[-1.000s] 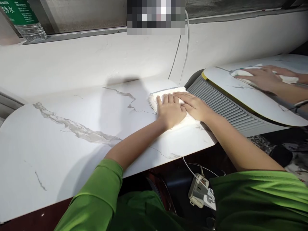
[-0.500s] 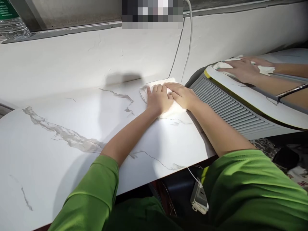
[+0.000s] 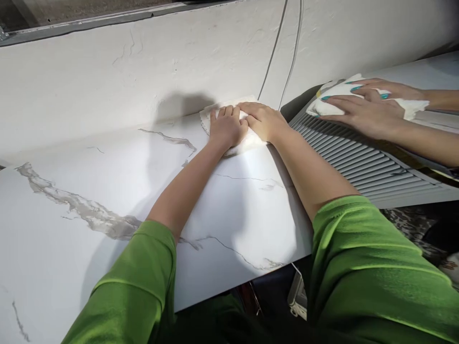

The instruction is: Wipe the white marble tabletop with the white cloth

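A white cloth (image 3: pixel 251 141) lies flat on the white marble-patterned table (image 3: pixel 201 191), near its back edge by the wall. On the cloth's left part rests my left hand (image 3: pixel 226 127), palm down with fingers pointing away. My right hand (image 3: pixel 264 120) presses on the cloth just beside it, its fingers reaching left to touch my left hand. Both hands lie flat on the cloth without gripping it, and they cover its middle.
At the right, another person's hands (image 3: pixel 373 107) press a white cloth (image 3: pixel 337 100) over a ribbed grey panel (image 3: pixel 351 153). Two cables (image 3: pixel 294 52) hang down the wall (image 3: pixel 107 81). A power strip (image 3: pixel 298 296) shows below the table's front edge.
The view has shifted, and my hands with the cloth appear slightly further left and up. The other person's hands and cloth have moved onto the ribbed panel.
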Demonstrator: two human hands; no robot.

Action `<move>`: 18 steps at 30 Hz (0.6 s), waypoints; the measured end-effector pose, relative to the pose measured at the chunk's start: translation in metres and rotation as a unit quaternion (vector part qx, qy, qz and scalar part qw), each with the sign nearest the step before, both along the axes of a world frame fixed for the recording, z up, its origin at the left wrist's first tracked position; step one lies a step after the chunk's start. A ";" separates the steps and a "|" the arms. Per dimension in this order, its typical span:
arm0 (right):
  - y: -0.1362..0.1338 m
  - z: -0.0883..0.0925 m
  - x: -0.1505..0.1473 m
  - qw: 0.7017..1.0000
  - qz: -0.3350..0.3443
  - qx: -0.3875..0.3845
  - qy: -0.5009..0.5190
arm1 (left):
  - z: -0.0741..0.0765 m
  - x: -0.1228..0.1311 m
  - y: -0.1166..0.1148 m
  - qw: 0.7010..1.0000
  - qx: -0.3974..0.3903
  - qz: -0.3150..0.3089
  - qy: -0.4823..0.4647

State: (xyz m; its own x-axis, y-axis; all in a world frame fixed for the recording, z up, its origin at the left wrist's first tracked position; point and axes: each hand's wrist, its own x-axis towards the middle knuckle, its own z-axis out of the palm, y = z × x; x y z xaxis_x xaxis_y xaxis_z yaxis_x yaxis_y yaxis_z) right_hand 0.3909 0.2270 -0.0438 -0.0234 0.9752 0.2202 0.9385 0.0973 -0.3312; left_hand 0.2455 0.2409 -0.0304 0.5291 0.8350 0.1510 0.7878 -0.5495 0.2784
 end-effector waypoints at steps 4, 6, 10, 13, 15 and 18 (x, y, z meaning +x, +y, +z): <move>0.014 -0.001 0.001 1.000 -0.005 0.003 0.000 | -0.001 0.003 0.016 1.000 -0.018 0.001 -0.001; 0.019 -0.002 0.002 1.000 -0.006 0.012 0.002 | -0.002 0.004 0.022 1.000 -0.022 0.001 -0.006; 0.024 -0.002 0.002 1.000 -0.016 0.014 0.002 | -0.003 0.006 0.030 1.000 -0.025 0.003 -0.008; 0.022 0.000 -0.001 1.000 -0.021 0.013 0.004 | -0.003 0.005 0.031 1.000 -0.027 0.001 -0.007; 0.019 0.002 -0.004 1.000 -0.026 0.005 0.000 | -0.003 0.004 0.029 1.000 -0.026 0.000 -0.004; 0.016 0.004 -0.007 1.000 -0.025 -0.006 -0.015 | -0.001 0.000 0.023 1.000 -0.025 0.002 0.005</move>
